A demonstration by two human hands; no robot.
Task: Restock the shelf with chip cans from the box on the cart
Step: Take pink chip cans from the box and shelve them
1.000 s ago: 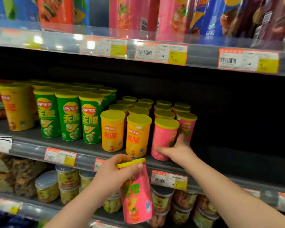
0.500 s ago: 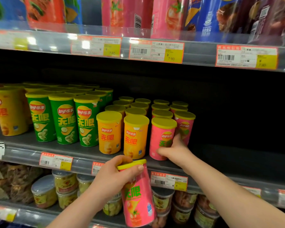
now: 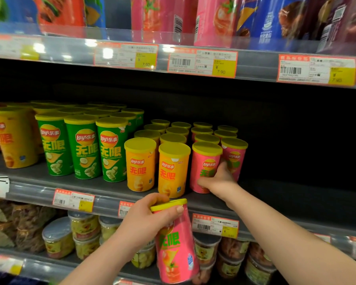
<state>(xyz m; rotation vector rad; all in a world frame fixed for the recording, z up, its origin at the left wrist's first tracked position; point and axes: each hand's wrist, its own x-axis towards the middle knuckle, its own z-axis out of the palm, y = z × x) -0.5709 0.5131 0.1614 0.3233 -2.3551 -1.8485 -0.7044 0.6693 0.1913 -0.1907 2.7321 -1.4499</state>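
Observation:
My left hand [image 3: 146, 221] grips a pink chip can [image 3: 176, 249] by its yellow lid, held below the middle shelf's front edge. My right hand [image 3: 220, 179] wraps the lower part of a front pink chip can [image 3: 205, 161] that stands on the middle shelf [image 3: 39, 186], logo facing forward. Another pink can [image 3: 234, 155] stands just behind and to the right of it. Orange cans [image 3: 140, 165] and green cans [image 3: 81, 147] line the shelf further left. The box and the cart are out of view.
The middle shelf is dark and bare to the right of the pink cans [image 3: 296, 161]. Price tags [image 3: 215, 225] run along the shelf edges. Tall chip tubes [image 3: 216, 19] fill the upper shelf. Clear lidded snack tubs [image 3: 58, 237] sit on the lower shelf.
My right hand has turned the front pink can on the shelf so that its logo faces forward. My left hand holds its can about where it was.

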